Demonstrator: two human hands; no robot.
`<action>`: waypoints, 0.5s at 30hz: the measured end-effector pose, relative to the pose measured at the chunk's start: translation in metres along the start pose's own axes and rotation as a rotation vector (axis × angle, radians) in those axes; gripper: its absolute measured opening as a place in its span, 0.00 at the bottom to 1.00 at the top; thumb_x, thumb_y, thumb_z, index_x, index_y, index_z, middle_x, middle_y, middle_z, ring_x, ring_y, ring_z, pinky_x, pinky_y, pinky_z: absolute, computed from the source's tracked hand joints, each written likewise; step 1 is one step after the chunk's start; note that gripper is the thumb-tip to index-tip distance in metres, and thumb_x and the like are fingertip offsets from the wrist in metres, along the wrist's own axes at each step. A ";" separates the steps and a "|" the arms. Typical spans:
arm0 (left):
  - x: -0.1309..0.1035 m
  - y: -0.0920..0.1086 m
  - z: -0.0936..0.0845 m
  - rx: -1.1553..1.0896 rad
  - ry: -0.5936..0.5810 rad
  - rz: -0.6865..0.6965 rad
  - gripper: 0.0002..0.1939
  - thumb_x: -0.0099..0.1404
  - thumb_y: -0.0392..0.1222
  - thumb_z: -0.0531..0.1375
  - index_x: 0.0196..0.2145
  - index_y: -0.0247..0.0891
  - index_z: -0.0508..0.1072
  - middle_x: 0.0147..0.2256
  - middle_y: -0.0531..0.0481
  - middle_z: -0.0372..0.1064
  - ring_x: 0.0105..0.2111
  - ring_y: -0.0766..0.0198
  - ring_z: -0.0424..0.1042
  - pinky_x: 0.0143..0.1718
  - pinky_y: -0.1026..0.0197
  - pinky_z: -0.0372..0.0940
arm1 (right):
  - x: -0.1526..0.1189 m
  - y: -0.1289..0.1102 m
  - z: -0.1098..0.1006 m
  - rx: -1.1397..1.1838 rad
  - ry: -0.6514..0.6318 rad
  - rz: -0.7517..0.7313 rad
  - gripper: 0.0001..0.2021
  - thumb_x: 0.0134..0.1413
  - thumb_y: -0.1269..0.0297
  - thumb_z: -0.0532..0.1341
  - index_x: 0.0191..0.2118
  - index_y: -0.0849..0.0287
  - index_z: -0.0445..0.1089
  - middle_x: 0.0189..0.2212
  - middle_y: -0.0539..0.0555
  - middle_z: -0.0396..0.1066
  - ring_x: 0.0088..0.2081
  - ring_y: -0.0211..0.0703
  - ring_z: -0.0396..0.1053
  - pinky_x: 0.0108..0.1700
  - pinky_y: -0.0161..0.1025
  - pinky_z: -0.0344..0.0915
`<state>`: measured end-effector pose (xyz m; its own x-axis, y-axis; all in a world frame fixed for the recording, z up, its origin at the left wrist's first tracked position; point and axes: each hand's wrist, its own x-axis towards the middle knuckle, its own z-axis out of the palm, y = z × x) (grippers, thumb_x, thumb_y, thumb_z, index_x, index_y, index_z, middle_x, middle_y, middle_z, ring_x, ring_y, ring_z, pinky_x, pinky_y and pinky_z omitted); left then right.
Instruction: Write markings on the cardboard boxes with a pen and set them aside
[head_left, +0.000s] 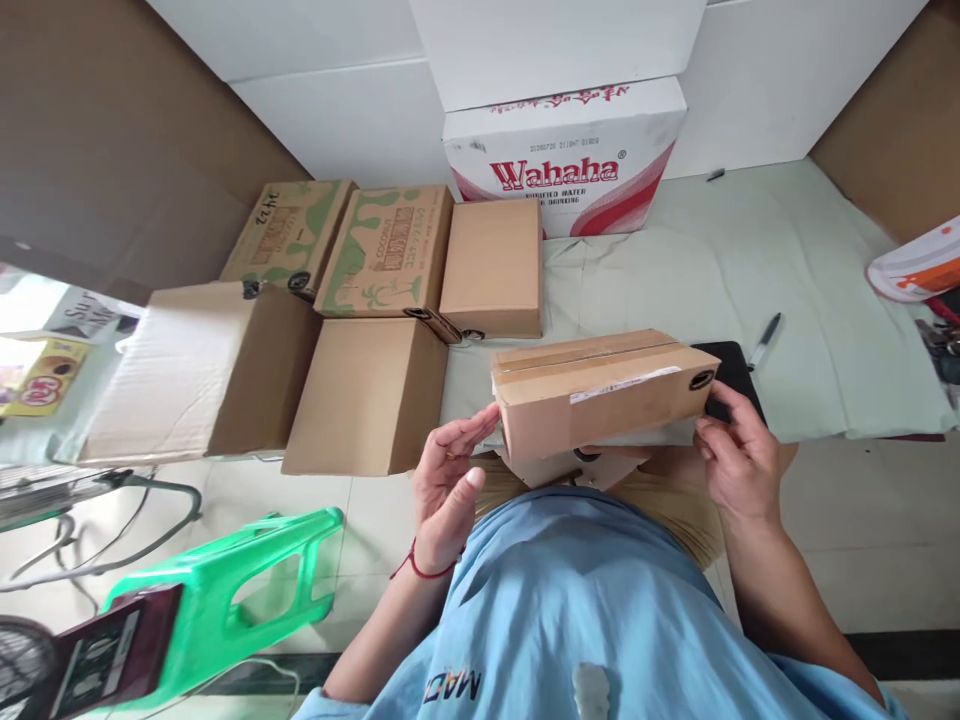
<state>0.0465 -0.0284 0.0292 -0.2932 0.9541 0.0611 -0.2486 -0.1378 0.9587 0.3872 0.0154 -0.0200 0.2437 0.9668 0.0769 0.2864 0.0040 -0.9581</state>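
In front of my body, a brown cardboard box with tape along its top seam is tilted above the table's near edge. It has a white label strip and a round black mark on its near side. My right hand is closed on the right end, thumb and fingers at the corner. At the left end is my left hand, fingers stretched out, thumb apart, fingertips at or touching the corner. The box's underside is hidden. Partly behind it lies a flat black object, with a marker pen beside it.
Several closed cartons stand at left, including a plain box, a green-printed box and a large box. A white Wahaha carton stands against the back wall. A green stool is on the floor.
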 end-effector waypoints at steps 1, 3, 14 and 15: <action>-0.001 0.002 0.002 0.013 -0.026 0.011 0.24 0.65 0.52 0.77 0.55 0.42 0.84 0.60 0.34 0.81 0.65 0.37 0.78 0.68 0.37 0.71 | 0.000 0.000 -0.001 0.042 0.026 0.032 0.24 0.67 0.57 0.64 0.66 0.50 0.74 0.28 0.48 0.66 0.23 0.38 0.58 0.22 0.37 0.56; -0.001 0.001 0.003 0.026 -0.061 0.025 0.24 0.66 0.52 0.76 0.56 0.41 0.84 0.65 0.33 0.78 0.70 0.36 0.72 0.71 0.37 0.68 | -0.001 -0.004 -0.001 0.116 0.056 0.071 0.23 0.64 0.59 0.65 0.63 0.51 0.77 0.24 0.46 0.62 0.22 0.37 0.54 0.22 0.37 0.52; 0.006 -0.025 -0.020 -0.014 0.113 -0.088 0.29 0.61 0.50 0.76 0.59 0.47 0.81 0.57 0.44 0.78 0.57 0.55 0.77 0.64 0.51 0.72 | -0.029 -0.072 0.001 -0.082 -0.211 -0.491 0.36 0.67 0.73 0.66 0.77 0.42 0.67 0.74 0.63 0.70 0.21 0.30 0.64 0.22 0.39 0.71; 0.006 -0.026 -0.022 -0.005 0.129 -0.101 0.29 0.60 0.50 0.76 0.58 0.47 0.80 0.57 0.44 0.77 0.57 0.54 0.77 0.64 0.51 0.72 | -0.030 -0.077 0.003 -0.104 -0.228 -0.559 0.38 0.67 0.74 0.66 0.78 0.42 0.65 0.74 0.63 0.70 0.22 0.30 0.65 0.23 0.39 0.74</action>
<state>0.0308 -0.0251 -0.0018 -0.3824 0.9212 -0.0721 -0.2877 -0.0445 0.9567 0.3552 -0.0133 0.0506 -0.1708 0.8559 0.4881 0.4051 0.5126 -0.7570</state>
